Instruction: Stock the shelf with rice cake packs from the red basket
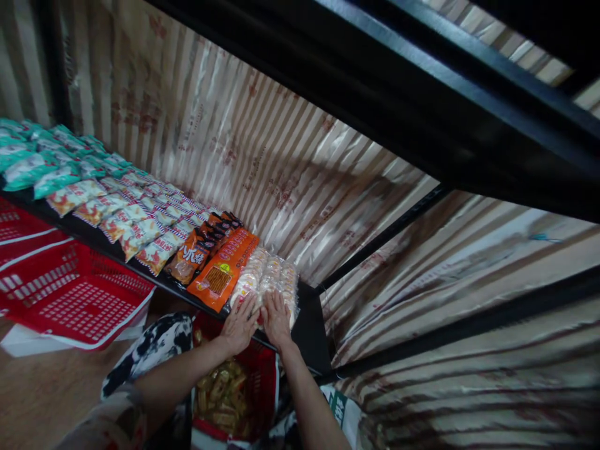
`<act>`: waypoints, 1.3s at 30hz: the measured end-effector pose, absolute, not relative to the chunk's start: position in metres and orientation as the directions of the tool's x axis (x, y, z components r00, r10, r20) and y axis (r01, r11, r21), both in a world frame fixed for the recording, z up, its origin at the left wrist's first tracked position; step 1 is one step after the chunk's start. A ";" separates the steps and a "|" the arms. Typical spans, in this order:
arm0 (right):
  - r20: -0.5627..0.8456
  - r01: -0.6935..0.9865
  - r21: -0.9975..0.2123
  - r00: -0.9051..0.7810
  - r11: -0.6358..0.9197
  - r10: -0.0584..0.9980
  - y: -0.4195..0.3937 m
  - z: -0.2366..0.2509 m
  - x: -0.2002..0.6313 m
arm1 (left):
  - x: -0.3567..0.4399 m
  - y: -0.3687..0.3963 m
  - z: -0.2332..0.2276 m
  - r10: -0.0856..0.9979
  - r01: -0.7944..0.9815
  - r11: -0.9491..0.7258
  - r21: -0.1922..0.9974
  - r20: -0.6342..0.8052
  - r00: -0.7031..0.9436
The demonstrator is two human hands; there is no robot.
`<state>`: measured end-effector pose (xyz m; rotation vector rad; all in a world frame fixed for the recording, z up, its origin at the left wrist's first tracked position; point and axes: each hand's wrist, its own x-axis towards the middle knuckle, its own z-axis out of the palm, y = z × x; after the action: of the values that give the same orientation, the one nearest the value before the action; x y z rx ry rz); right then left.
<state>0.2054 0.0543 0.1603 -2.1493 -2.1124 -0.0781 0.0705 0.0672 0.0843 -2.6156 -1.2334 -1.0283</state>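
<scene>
The print on the snack bags is too small to read, and the red basket [237,390] below the black shelf [309,325] is partly hidden by the forearms. On that shelf, just right of the orange packet [224,270], lies a clear pack of pale round crackers [269,278]. The left hand [240,325] and right hand [276,319] (side by side, nearly touching) rest flat on its near edge, fingers extended, neither one gripping.
</scene>
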 end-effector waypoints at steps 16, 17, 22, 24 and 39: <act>0.295 0.967 -0.252 0.032 0.045 0.955 0.047 0.143 0.227 | 0.076 0.070 0.080 0.588 0.632 -0.758 0.163 0.589 0.554; 0.293 0.964 -0.262 0.031 0.049 0.956 0.052 0.144 0.228 | 0.076 0.071 0.080 0.586 0.632 -0.758 0.161 0.594 0.552; 0.284 0.957 -0.283 0.018 0.065 0.959 0.086 0.149 0.228 | 0.079 0.073 0.083 0.574 0.627 -0.764 0.154 0.606 0.551; 0.273 0.958 -0.282 0.027 0.053 0.962 0.098 0.151 0.228 | 0.079 0.074 0.082 0.559 0.610 -0.778 0.151 0.611 0.561; 0.127 0.969 -0.248 0.037 -0.005 0.991 0.122 0.160 0.242 | 0.073 0.073 0.089 0.450 0.560 -0.828 -0.012 0.582 0.677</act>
<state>0.2421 0.1225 0.1603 -2.0504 -2.0071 0.1218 0.0726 0.0732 0.0891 -2.7003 -0.8221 -0.8612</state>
